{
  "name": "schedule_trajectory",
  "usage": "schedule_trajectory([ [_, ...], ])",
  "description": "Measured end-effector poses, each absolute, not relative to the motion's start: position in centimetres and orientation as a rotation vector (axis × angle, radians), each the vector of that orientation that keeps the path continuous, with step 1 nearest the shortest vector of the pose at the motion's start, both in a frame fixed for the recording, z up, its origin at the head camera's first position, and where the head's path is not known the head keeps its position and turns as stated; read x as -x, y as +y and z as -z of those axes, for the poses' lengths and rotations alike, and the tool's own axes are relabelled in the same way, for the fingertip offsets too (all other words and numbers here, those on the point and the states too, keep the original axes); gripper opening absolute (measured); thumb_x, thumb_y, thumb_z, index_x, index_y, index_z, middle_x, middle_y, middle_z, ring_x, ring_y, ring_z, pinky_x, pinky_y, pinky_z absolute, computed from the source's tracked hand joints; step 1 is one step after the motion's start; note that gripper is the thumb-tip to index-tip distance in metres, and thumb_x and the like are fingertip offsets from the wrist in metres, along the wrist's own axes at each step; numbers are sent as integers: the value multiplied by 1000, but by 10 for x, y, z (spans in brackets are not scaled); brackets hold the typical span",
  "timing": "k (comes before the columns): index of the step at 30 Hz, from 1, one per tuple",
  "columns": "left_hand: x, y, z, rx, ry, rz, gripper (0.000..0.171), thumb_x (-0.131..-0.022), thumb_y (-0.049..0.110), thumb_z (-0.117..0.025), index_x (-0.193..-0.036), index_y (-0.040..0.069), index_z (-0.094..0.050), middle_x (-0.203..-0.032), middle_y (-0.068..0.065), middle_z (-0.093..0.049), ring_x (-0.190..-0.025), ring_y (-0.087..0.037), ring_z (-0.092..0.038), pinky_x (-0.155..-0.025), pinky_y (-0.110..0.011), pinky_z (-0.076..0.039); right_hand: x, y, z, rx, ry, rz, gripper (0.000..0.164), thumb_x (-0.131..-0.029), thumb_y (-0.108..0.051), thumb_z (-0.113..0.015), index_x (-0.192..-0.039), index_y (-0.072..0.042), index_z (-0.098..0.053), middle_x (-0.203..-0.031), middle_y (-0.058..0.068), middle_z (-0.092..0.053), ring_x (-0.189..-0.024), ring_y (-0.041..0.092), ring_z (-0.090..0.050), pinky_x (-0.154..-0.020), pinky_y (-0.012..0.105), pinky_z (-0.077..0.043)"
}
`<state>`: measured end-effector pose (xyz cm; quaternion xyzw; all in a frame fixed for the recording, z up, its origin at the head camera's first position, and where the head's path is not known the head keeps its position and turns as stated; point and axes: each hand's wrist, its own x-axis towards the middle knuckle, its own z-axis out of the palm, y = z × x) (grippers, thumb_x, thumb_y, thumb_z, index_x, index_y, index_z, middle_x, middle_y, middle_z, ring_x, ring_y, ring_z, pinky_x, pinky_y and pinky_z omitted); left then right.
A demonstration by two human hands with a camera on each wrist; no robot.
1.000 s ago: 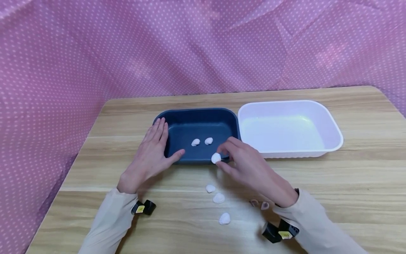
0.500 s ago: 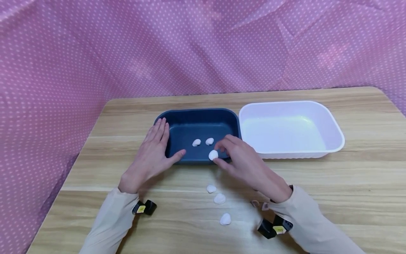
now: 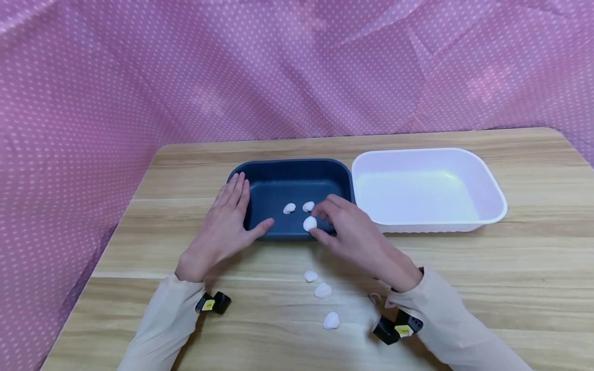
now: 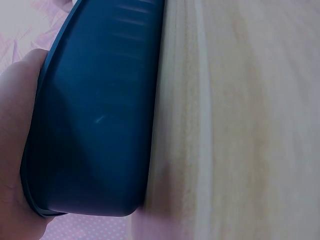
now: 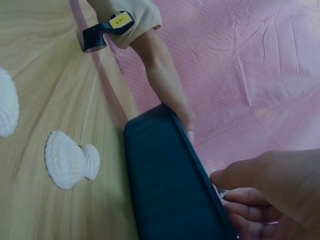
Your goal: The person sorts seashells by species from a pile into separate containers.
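Note:
My right hand (image 3: 350, 226) pinches a white ribbed seashell (image 3: 309, 223) between thumb and fingers, over the front part of the dark blue tray (image 3: 290, 237). In the right wrist view only a sliver of that shell shows behind the thumb (image 5: 235, 175). Two white shells (image 3: 289, 208) lie on the tray floor, the right one close to my fingertips. My left hand (image 3: 223, 221) rests on the tray's left rim with straight fingers and the thumb spread over the front edge. From the left wrist, the tray's outer wall (image 4: 100, 115) fills much of the view.
A white tray (image 3: 417, 201) stands directly right of the blue one. Three white shells (image 3: 323, 290) lie on the wooden table (image 3: 260, 330) in front of the blue tray. Small brownish shells (image 3: 375, 298) sit by my right wrist. A pink dotted cloth (image 3: 297, 72) hangs behind.
My right hand has moved slightly left and farther in over the blue tray with the pinched seashell. The left hand keeps its place on the rim.

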<state>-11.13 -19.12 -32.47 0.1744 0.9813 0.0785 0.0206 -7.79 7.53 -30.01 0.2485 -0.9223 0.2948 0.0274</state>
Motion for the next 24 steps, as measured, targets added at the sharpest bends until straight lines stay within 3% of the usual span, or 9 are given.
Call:
schedule_trajectory([
  [16,113,-192,325,-529,3035,-235,103,-88,72,-39,-153,0,-7,-161,-14,2,-148,-25,7,-119,-44,-3,100,64,305,-754,-2849,-958,27,-88,-22,-72,-107,-4,-67,-101,7,-62,-87,18,-58,-76,29,-54],
  [24,113,-192,325,-542,3037,-245,103,-88,73,-38,-153,0,-7,-161,-15,0,-148,-25,6,-119,-43,-3,111,54,310,-755,-2945,-922,26,-89,-23,-71,-106,-4,-67,-100,8,-61,-82,18,-55,-70,26,-51],
])
